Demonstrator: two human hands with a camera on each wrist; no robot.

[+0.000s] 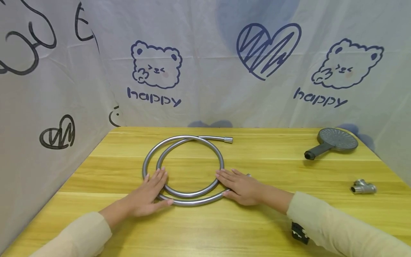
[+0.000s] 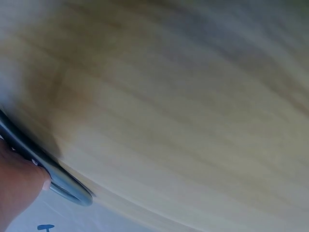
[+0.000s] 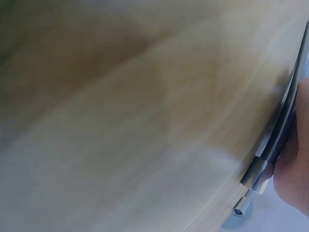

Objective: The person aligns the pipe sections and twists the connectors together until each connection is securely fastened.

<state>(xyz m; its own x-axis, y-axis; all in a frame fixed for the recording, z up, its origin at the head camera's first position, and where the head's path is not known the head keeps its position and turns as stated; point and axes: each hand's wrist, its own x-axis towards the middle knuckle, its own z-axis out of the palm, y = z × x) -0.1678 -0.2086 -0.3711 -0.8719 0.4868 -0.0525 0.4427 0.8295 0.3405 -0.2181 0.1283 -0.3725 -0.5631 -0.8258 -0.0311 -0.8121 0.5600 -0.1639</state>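
A silver shower hose (image 1: 189, 195) lies coiled in overlapping loops on the wooden table. Across the coil's left side rests my left hand (image 1: 149, 194), fingers straight. My right hand (image 1: 242, 187) lies the same way over the right side. One metal end fitting (image 1: 228, 140) points right at the back; the tip of the other pokes out behind my right hand. In the left wrist view the hose (image 2: 53, 169) runs beside my thumb. The right wrist view has both hose ends, a wide metal nut (image 3: 256, 174) and a thinner fitting (image 3: 241, 205) beyond it.
A grey shower head (image 1: 337, 139) lies at the back right, its handle toward the front left. Nearer stands a small metal tee fitting (image 1: 363, 187). White cloth walls (image 1: 212, 71) with drawings border the table (image 1: 199, 235) at the back and sides.
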